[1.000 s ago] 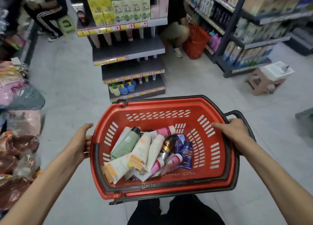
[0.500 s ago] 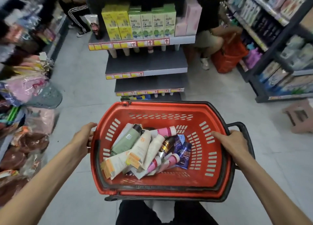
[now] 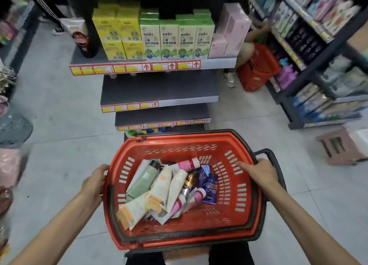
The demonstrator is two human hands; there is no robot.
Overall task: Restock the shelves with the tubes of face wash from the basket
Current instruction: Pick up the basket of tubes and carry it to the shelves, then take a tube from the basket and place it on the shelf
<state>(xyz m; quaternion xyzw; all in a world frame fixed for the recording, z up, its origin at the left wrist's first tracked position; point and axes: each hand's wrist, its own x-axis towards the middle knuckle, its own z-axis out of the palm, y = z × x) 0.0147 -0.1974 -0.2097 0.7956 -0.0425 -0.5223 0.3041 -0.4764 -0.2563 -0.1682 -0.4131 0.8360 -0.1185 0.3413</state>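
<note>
A red plastic basket (image 3: 247, 211) hangs in front of me, held by both rims. My left hand (image 3: 94, 183) grips its left rim and my right hand (image 3: 258, 172) grips the right rim by the black handle. Inside lies a heap of face wash tubes (image 3: 165, 191): cream, green, pink-capped and dark blue ones. Straight ahead stands a grey end shelf unit (image 3: 159, 89); its middle shelves are bare, while yellow and green boxes (image 3: 151, 37) and pink boxes fill the top shelf.
Another person crouches at the back right beside a second red basket (image 3: 256, 69). A dark shelving rack (image 3: 318, 51) full of goods runs along the right. A pink stool (image 3: 342, 147) stands on the floor at right. Bagged goods (image 3: 8, 165) line the left edge.
I have moved closer to the end shelf unit, which now looms larger above the basket. Both hands keep the same hold on the basket rims.
</note>
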